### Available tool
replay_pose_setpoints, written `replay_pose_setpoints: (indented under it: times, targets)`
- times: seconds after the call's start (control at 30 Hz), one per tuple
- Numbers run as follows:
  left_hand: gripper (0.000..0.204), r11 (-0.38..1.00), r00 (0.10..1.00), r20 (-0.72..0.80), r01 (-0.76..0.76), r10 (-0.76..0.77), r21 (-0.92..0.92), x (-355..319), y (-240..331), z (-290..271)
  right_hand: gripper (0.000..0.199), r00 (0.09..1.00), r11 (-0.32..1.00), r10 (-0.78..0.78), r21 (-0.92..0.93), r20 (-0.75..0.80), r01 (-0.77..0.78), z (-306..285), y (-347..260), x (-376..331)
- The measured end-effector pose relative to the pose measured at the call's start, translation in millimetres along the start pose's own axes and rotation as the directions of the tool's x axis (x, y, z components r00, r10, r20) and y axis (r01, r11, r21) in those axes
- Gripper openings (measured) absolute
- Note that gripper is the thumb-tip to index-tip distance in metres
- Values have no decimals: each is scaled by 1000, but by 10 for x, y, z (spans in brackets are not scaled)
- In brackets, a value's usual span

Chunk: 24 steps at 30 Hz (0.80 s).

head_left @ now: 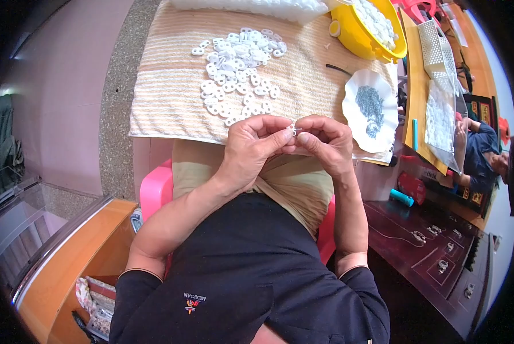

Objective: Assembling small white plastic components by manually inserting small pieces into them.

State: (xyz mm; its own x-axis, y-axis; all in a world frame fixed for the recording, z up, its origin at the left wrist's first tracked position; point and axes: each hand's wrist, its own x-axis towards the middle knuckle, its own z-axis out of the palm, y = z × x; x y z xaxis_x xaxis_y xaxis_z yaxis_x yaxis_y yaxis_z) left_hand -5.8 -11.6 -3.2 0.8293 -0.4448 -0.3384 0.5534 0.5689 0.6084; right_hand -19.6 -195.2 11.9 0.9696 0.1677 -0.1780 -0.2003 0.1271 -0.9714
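Observation:
My left hand (250, 146) and my right hand (330, 143) meet above the near edge of the towel-covered table. Between their thumbs and forefingers is a small white plastic piece (292, 129), partly hidden by the fingertips. A thin grey bit shows by the right fingertips, too small to make out. Ahead and to the left lies a loose pile of white oval plastic pieces with two holes (234, 60). Right of my right hand stands a white wavy-rimmed dish (353, 117) holding many tiny dark grey metal pieces (370, 106).
A yellow basket (399, 46) of white pieces stands far right, near a clear bag of white parts (257, 7). A short black strip (338, 69) lies on the striped towel (171, 74). Another person (481, 155) sits at a wooden table on the right.

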Motion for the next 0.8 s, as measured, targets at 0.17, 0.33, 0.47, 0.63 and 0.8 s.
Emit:
replay_pose_setpoints:
  times: [0.17,0.33,0.47,0.63,0.8]
  targets:
    - [16,1000,1000,12,-24,24,8,-6,-2,5,12,998,993,-55,-105,6,55,33,-25,13]
    - [15,997,998,35,-44,42,59,1,-24,-29,12,999,996,-32,-84,-3,32,45,-34,8]
    - [15,998,999,27,-40,39,55,-9,-10,-16,11,997,986,-76,-153,-8,74,45,-6,20]
    - [16,999,999,0,-38,38,37,-4,-15,-7,11,997,986,-82,-146,-11,80,52,-14,30]
    - [16,997,998,1,-61,61,39,-15,-12,-2,10,996,988,-89,-128,-1,88,70,-17,41]
